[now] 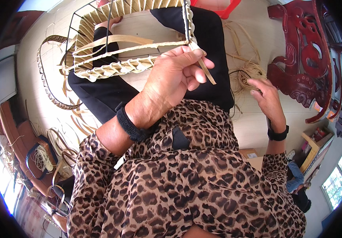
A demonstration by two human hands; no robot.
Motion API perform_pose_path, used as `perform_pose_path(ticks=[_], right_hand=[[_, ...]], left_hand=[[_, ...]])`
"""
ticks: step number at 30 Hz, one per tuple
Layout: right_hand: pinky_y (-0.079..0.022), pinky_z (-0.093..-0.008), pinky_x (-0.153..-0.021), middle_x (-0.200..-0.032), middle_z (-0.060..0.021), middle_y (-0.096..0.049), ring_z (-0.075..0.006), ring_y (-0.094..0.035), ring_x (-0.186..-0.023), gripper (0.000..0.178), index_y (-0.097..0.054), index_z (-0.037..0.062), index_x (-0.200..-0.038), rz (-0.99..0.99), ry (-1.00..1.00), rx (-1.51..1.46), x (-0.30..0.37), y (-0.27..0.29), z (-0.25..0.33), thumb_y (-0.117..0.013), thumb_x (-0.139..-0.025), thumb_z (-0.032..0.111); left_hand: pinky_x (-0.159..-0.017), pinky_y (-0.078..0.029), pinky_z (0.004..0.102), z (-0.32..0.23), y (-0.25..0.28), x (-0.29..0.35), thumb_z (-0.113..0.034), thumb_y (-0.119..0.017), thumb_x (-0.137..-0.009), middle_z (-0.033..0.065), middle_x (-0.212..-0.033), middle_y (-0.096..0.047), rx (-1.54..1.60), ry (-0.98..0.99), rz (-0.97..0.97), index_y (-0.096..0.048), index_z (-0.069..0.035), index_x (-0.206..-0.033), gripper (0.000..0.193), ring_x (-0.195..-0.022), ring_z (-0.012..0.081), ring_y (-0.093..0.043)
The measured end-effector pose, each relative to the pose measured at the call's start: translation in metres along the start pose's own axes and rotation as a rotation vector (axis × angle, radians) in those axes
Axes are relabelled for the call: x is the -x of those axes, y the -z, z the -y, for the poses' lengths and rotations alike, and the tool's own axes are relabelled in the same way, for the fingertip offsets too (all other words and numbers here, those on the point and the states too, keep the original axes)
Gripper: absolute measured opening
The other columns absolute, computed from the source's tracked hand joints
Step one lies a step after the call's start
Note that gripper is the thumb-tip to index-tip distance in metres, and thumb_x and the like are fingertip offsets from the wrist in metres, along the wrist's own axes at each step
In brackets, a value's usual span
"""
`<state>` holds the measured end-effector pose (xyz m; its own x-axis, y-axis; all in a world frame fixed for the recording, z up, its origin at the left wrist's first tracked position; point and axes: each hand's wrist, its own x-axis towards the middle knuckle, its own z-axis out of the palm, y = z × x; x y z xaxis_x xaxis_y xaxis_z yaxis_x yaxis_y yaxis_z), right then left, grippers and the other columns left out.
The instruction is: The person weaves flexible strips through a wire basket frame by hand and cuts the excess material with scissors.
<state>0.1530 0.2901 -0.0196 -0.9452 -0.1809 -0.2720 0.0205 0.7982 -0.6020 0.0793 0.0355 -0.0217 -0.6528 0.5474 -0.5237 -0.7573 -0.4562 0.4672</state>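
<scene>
1. We are looking at a half-woven basket (119,59): pale straw strips plaited around a black wire frame, which is tilting across our lap.
2. We are pinching a flat, pale weaving strip (206,71) at the basket's near right corner; its free end is sticking out down and to the right.
3. We are seeing a loose coil of straw strands (247,75) lying on the floor, just beside our right fingers.

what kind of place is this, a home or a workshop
Probably a home room used for basket weaving. The left hand pinches a pale strip at a half-woven basket on a wire frame, loose strips litter the floor, and carved red wooden furniture stands beyond the right hand.
</scene>
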Motion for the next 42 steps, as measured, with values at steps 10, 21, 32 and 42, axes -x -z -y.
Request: perform_pose_path(ticks=[10,21,32,42], right_hand=[[-0.042,-0.0229,-0.055,-0.069,-0.0072,-0.059,-0.0105,-0.054,-0.060,0.014,-0.060,0.0013,-0.086,-0.244,0.139,-0.452,-0.079,-0.028,0.082,-0.052,-0.081,0.012],[-0.045,-0.0228,-0.051,-0.064,-0.0089,-0.061,-0.0109,-0.058,-0.057,0.010,-0.059,0.0010,-0.078,-0.242,0.140,-0.396,-0.089,-0.037,0.102,-0.061,-0.073,0.010],[-0.045,-0.0262,-0.051,-0.065,-0.0118,-0.059,-0.0163,-0.057,-0.055,0.006,-0.055,-0.0024,-0.078,-0.301,-0.008,-0.594,-0.081,-0.051,0.109,-0.055,-0.074,0.003],[-0.043,-0.0306,-0.048,-0.057,-0.0169,-0.054,-0.0245,-0.056,-0.050,0.010,-0.054,-0.0033,-0.072,-0.239,-0.004,-0.407,-0.074,-0.036,0.124,-0.053,-0.075,0.006]], left_hand=[[-0.043,-0.044,0.0204,0.005,-0.003,0.004,-0.012,-0.048,-0.086,0.0137,-0.077,-0.060,-0.151,-0.035,-0.066,-0.054,0.003,-0.085,0.017,-0.059,0.0156,-0.060],[-0.040,-0.039,0.0181,0.000,-0.005,0.011,-0.011,-0.051,-0.082,0.0063,-0.069,-0.059,-0.518,-0.098,-0.114,-0.059,0.002,-0.083,0.015,-0.049,0.0109,-0.055],[-0.064,-0.040,0.0333,-0.031,0.014,0.009,0.000,-0.060,-0.062,0.0074,-0.082,-0.054,-1.772,-1.348,-0.224,-0.057,-0.004,-0.079,0.018,-0.073,0.0237,-0.051],[-0.058,-0.040,0.0314,-0.018,0.020,-0.012,-0.001,-0.059,-0.058,0.0046,-0.075,-0.055,-1.738,-1.397,-0.143,-0.053,-0.004,-0.082,0.025,-0.067,0.0217,-0.051]])
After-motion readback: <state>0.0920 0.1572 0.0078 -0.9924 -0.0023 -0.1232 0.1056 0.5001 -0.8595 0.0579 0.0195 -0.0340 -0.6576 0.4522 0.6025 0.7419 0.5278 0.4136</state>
